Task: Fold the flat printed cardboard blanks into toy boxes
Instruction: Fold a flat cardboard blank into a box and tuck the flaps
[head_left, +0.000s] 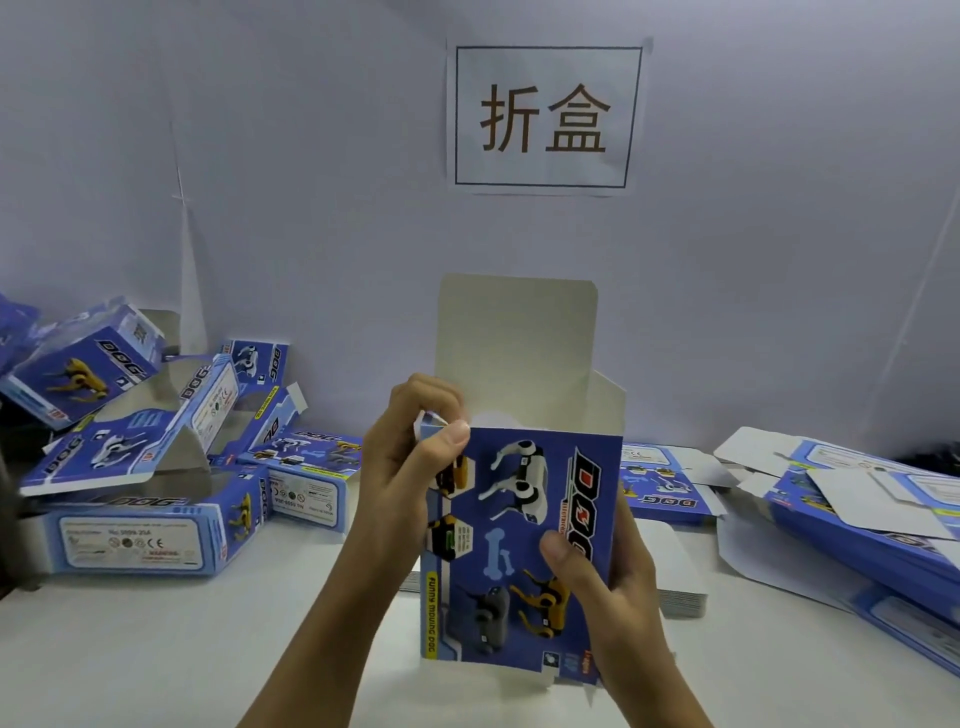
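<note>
In the middle of the view, above the near part of the white worktop (156, 649), a half-formed blue toy box (519, 540) is held upright in both hands, printed front facing the camera. The left hand (410, 467) takes its upper left corner, thumb pressed on the front panel and the other fingers (421, 395) curled over a small side flap (431, 421) there, probably to fold it inward. The right hand (608, 587) steadies the lower right edge, thumb on the front; its remaining fingers are behind the card, so how they lie cannot be told. This hold seems meant to keep the sleeve squared open while the top end is closed. The tall lid flap (517, 332) stands up unfolded at the far side, and one side flap (608, 405) stands up on the right, so the top is not yet shut.

On the left lies a loose heap of folded boxes (135, 467); about six can be counted, though they overlap. On the right, flat blanks (857, 509) lie stacked and fanned within reach, too overlapped to count. Another low stack of blanks (680, 597) sits just behind the held box. One paper sign (543, 117) is stuck on the far wall.
</note>
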